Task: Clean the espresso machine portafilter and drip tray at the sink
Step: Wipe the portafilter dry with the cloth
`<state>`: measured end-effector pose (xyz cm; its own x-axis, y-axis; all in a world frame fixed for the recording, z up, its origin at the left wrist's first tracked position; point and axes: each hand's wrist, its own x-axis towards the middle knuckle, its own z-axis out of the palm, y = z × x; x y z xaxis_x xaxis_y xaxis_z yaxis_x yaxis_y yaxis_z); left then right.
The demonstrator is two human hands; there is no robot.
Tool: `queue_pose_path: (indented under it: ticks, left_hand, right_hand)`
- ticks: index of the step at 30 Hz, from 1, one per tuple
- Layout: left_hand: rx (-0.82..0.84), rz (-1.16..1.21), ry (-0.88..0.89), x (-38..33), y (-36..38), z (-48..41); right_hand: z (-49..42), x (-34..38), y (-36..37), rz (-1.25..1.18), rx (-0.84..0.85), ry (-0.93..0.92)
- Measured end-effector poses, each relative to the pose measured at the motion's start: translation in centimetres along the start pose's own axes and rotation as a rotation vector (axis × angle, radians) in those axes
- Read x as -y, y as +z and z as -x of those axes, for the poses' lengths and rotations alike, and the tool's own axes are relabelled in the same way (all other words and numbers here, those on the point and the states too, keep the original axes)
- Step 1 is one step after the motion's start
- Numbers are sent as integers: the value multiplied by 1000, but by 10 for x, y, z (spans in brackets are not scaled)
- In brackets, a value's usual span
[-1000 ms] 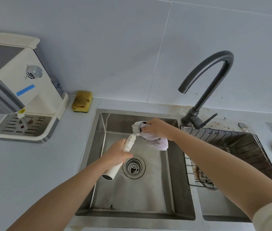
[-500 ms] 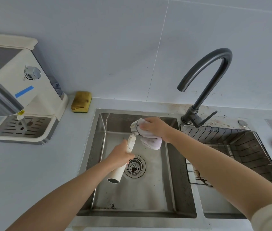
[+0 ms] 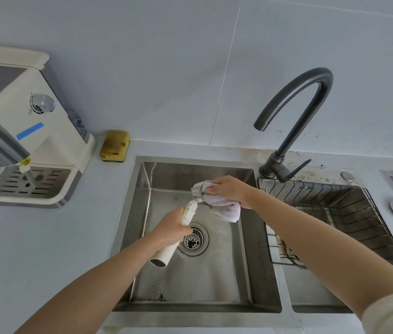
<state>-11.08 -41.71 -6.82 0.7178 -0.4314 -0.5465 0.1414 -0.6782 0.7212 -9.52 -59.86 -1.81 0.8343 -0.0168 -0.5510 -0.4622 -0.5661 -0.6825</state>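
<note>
The left hand (image 3: 172,229) is closed in a full wrap around the portafilter (image 3: 183,224), gripping the smooth, cream-coloured cylindrical handle at its middle; the blunt hollow end of the handle projects below the fist toward the viewer, and the ribbed neck rises above it. The portafilter is held tilted over the left basin of the sink (image 3: 197,307), clear of the basin floor, with its round metal basket head uppermost. The right hand (image 3: 230,190) is curled over that head, fingers bent and pressing a cloth (image 3: 224,207) against it; only a narrow arc of the polished rim shows at the left of the cloth. The cloth is pale lilac, soft-napped terry, bunched under the palm with a loose fold hanging below the hand. Directly beneath the handle lies the circular perforated drain strainer (image 3: 193,240), with dark residue on it. The basin is brushed stainless steel, rectangular, with dark specks at its near edge. The right basin holds a dark wire rack (image 3: 335,213). A matte dark-grey gooseneck faucet (image 3: 296,112) stands behind the divider, its base ringed with brownish staining. A worn yellow sponge (image 3: 115,146) stands against the wall. On the counter at left sits the cream espresso machine (image 3: 22,121), with its slotted metal drip tray (image 3: 34,183) in place at its base.
</note>
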Motion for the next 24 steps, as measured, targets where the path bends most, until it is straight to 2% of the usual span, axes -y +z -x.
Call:
queue_pose_path:
  ticks: [2,4,5,7,16,21,24]
  left_hand:
    - [-16,7,6,0,1,-1]
    - [-48,43,8,-2,3,-1]
    - [-66,68,5,-3,3,-1]
    - [-87,113,-2,-5,2,-2]
    - [-93,424,-54,-3,-17,-5]
    - [-85,523,-66,2,-24,-11]
    - [-83,541,-69,5,-29,-16]
  right_hand:
    - [0,0,-6,-244,117,104]
    - [-1,0,-12,-653,302,189]
    - [-1,-1,-16,-789,337,208]
    - [-2,-2,-19,-894,337,196]
    - [-14,-6,-24,-1159,336,-3]
    - [-18,-10,-39,-957,301,-104]
    - [-26,-9,-48,-764,265,-80]
